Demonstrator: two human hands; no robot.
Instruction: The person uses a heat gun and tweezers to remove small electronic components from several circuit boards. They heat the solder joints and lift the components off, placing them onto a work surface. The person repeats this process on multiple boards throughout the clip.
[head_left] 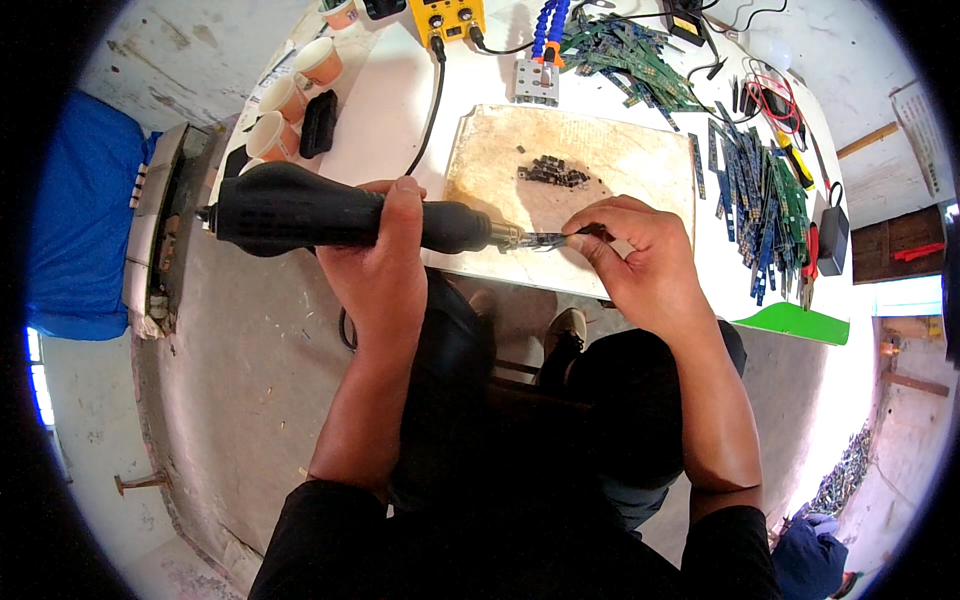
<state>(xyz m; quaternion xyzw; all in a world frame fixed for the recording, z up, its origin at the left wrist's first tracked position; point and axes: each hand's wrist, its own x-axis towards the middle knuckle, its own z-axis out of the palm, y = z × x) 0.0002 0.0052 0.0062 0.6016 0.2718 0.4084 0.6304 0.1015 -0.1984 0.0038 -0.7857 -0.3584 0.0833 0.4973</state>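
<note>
The left hand point(385, 255) is wrapped tight round the black hot-air gun point(340, 215). The gun lies level, long axis from nine to three o'clock, nozzle pointing to three. It looks stiff and fairly heavy; the thick ribbed handle is the place to hold, well back from the metal nozzle. At the nozzle tip, the right hand point(640, 250) pinches a thin board strip point(548, 239), light, rigid and probably brittle, best gripped by its far end. Both sit at the near edge of the worn mat point(620, 160). Toward twelve lies a heap of small black parts point(552, 172); beyond, at one o'clock, green boards point(630, 55); at eleven, paper cups point(285, 95).
</note>
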